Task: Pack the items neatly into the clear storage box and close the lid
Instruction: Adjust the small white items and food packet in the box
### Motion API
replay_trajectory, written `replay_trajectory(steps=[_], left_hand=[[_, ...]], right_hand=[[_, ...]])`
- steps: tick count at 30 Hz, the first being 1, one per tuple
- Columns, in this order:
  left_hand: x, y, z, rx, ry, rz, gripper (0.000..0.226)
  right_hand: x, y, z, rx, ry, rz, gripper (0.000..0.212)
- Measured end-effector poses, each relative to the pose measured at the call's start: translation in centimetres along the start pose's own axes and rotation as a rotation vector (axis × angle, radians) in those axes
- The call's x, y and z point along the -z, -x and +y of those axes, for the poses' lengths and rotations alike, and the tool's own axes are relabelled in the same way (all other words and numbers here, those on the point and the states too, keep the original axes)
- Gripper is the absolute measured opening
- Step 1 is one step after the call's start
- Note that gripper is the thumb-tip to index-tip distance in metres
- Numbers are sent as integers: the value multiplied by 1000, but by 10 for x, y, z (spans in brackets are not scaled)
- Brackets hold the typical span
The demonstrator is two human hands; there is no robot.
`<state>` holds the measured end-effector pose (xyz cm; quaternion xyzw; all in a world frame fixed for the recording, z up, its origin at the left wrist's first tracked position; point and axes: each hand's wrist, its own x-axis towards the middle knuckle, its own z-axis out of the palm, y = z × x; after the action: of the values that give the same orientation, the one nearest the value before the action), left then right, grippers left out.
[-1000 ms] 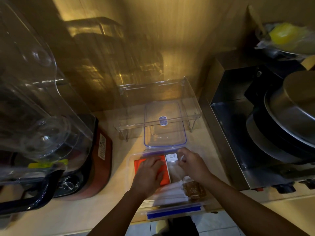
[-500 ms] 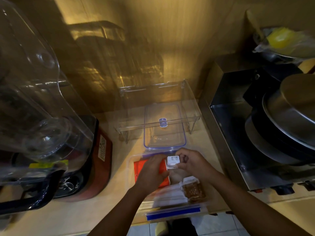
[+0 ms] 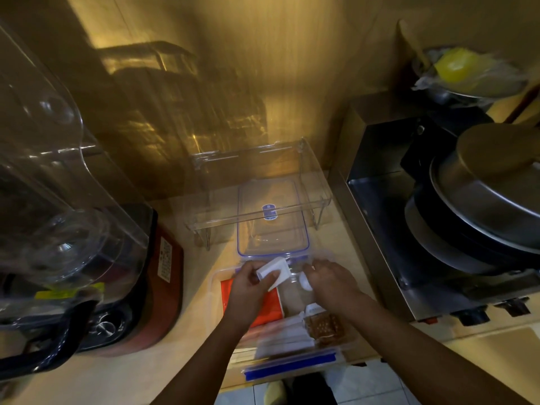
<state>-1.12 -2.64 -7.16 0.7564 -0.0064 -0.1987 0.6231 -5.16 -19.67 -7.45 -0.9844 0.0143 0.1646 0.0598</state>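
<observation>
The clear storage box (image 3: pixel 217 283) with blue clips sits at the counter's front edge. Inside lie an orange packet (image 3: pixel 270 309) on the left and a brown snack pack (image 3: pixel 327 328) at the front right. My left hand (image 3: pixel 248 287) holds a small white box (image 3: pixel 274 271) tilted above the box's far end. My right hand (image 3: pixel 330 283) hovers beside it over the right half, fingers curled around a small white round piece (image 3: pixel 305 283). The clear lid (image 3: pixel 271 220) with a blue rim lies flat just behind the box.
A clear acrylic rack (image 3: pixel 260 200) stands over the lid by the wall. A red blender base (image 3: pixel 163 287) with a big clear jug (image 3: pixel 52 200) fills the left. A steel stove housing (image 3: pixel 380 229) with stacked pans (image 3: pixel 482 200) is at the right.
My left hand came off the orange packet and took the small white box, lifting and tilting it. My right hand let go of the box and shifted right.
</observation>
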Motion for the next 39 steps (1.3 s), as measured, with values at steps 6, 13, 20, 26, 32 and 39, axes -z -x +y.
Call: replay_trajectory(steps=[6, 13, 20, 26, 32, 39], left_hand=[[4, 8, -5, 62, 23, 48, 9], [13, 17, -12, 128, 6, 84, 15], [13, 22, -8, 120, 50, 36, 22], [2, 24, -2, 122, 95, -98, 17], [-11, 21, -2, 24, -214, -97, 16], [-14, 4, -15, -482, -1023, -277, 41]], right_hand=[[-16, -17, -14, -8, 199, -35, 42], [-31, -32, -13, 13, -137, -75, 55], [-18, -18, -12, -202, -666, 131, 23], [18, 6, -6, -21, -1303, -240, 32], [9, 10, 4, -114, -1162, -172, 34], [-13, 2, 7, -209, -714, -138, 43]])
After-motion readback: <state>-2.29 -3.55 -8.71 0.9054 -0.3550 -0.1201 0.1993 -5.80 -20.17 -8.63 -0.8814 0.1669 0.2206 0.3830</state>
